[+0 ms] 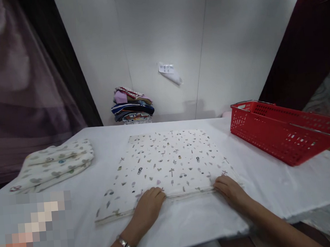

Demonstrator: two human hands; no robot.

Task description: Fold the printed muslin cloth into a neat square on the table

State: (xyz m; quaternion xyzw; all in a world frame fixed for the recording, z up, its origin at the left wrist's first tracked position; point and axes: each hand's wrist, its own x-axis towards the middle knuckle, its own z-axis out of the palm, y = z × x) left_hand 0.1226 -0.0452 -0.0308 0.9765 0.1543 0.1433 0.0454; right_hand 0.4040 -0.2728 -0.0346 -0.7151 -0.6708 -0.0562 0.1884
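Observation:
A white cloth (pixel 168 161), printed with small palm trees, rainbows and leaves, lies flat on the table in front of me. It is folded into a rough rectangle, and layers show along its near edge. My left hand (pixel 150 206) grips that edge left of the middle, fingers on top and thumb out of sight. Further right, my right hand (pixel 230 188) holds the same edge near the right corner, its fingers bent over the fabric. A metal bracelet (pixel 125 244) is on my left wrist.
On the white-covered table (pixel 190 228), a second leaf-printed cloth (pixel 56 162) lies folded at the left. A red plastic basket (pixel 279 129) with metal handles stands at the right. Folded clothes (pixel 133 105) are stacked against the back wall, where a paper note (pixel 166 68) hangs.

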